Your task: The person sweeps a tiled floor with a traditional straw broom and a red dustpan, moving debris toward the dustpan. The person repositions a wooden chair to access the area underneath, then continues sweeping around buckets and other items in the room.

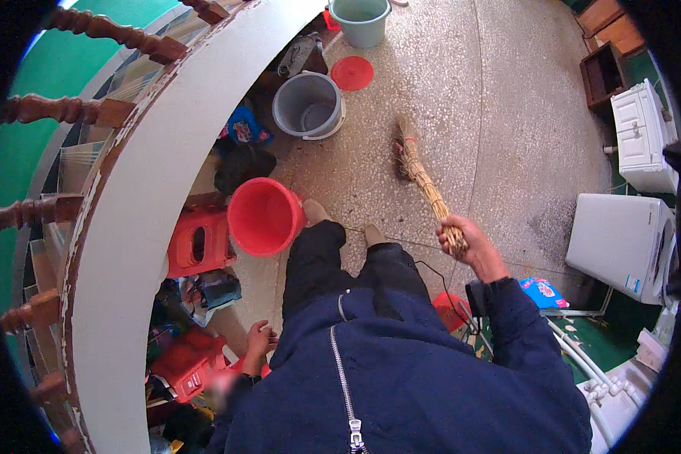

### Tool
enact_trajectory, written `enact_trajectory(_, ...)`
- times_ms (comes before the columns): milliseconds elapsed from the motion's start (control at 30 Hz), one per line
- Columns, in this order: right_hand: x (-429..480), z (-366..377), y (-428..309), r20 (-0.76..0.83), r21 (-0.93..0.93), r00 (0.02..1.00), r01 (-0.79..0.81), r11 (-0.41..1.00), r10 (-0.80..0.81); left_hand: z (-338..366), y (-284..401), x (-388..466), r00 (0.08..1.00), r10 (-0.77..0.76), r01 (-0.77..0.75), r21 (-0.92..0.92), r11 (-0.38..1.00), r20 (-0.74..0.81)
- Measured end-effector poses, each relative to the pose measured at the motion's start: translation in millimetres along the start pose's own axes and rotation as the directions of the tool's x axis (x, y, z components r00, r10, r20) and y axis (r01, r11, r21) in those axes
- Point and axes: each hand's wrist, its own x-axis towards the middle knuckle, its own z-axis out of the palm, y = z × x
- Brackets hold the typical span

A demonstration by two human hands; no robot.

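Note:
My right hand (466, 241) grips the bound handle end of a short straw broom (425, 183). Its frayed bristles point away from me, low over the speckled terrazzo floor (374, 164); whether they touch it I cannot tell. My left hand (261, 339) hangs by my left hip with nothing in it, fingers apart and slightly curled. Near my left foot stands a red plastic bucket (265, 217), its inside bare. Farther ahead is a grey bucket (308, 106) with a white handle, and a round red lid (352, 73) lies beside it.
A curved white staircase side (142, 187) with wooden balusters (119, 31) bounds the left. Red plastic stools (198, 241) and bags crowd beneath it. A pale green bucket (361, 22) stands far ahead. At right are a white washing machine (618, 244), a white cabinet (641, 136) and pipes (584, 357).

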Motion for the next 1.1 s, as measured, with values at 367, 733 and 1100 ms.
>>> enact_trajectory(367, -56.3, 53.3, 61.1, 0.167, -0.283, 0.949, -0.214, 0.935, 0.268, -8.8, 23.5, 9.9, 0.999, -0.009, 0.014, -0.093, 0.996, 0.051)
enact_trajectory(733, 63.2, 166.7, 98.3, 0.199, -0.888, 0.92, 0.024, 0.459, 0.338, -43.2, -44.9, 7.2, 0.989, -0.144, 0.143, -0.244, 0.959, 0.014)
enact_trajectory(1100, 19.4, 140.9, 21.2, 0.062, -0.774, 0.931, -0.183, 0.606, 0.36, -0.4, -52.4, -0.7, 0.99, -0.138, 0.126, -0.406, 0.905, -0.001)
